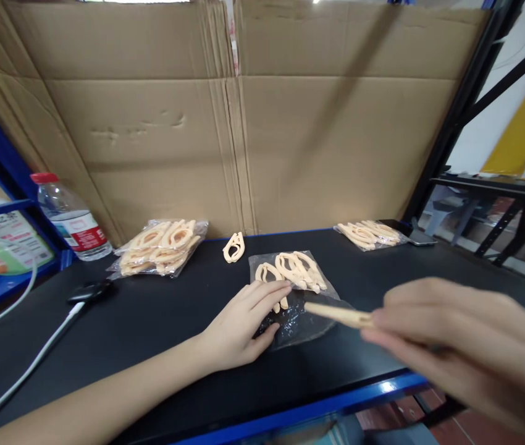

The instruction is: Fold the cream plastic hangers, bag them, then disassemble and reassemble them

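Note:
My left hand (243,322) lies flat with fingers stretched out on a clear plastic bag (300,321) on the black table (151,321). Its fingertips touch peach-coloured plastic clips (296,271) lying on the bag. My right hand (466,346) is close to the camera and blurred; its fingers pinch one peach clip (339,314) seen edge-on, held above the bag's near right corner.
A full bag of clips (160,247) lies at the back left, a single loose clip (234,247) beside it, and another bag of clips (368,235) at the back right next to a phone (417,237). A water bottle (70,219), a white cable (26,371) and cardboard wall (244,123) surround the table.

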A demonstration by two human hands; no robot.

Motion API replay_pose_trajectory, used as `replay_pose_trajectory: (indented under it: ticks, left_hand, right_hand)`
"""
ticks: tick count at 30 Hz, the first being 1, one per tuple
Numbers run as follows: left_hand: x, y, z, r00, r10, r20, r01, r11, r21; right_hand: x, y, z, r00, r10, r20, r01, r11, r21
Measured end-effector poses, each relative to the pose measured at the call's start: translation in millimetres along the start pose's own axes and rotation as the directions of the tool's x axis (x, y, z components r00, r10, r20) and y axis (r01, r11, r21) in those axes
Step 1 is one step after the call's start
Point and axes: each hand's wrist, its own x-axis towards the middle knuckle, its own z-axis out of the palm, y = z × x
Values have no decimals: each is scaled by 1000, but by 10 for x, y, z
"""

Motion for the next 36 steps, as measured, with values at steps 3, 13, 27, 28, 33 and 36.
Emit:
replay_pose_trajectory:
  ticks: [3,13,27,28,33,36]
  left_hand:
    - [2,6,1,1000,0,-1,0,1000,5]
    - [-15,-30,36,996,45,-71,-46,999,-15]
    - [-16,-14,13,1000,24,-6,-24,1000,9]
    - [-14,-13,9,1000,24,2,-24,1000,8]
    - [-7,-10,3,999,37,-3,-37,999,-2]
    - [-6,-9,1,999,40,-6,-40,999,-9]
  right_hand:
    - [-9,-103,218,973,-186,134,185,983,16]
    - [51,144,1215,917,-302,259,362,904,-226]
    - [443,486,982,974,38,225,-60,994,89]
    - [539,596,1043,970,114,215,-133,988,75]
    - [988,1120,1713,891,-30,453,-37,990,137]
    - [1186,1252,2198,838,-151,525,53,979,197]
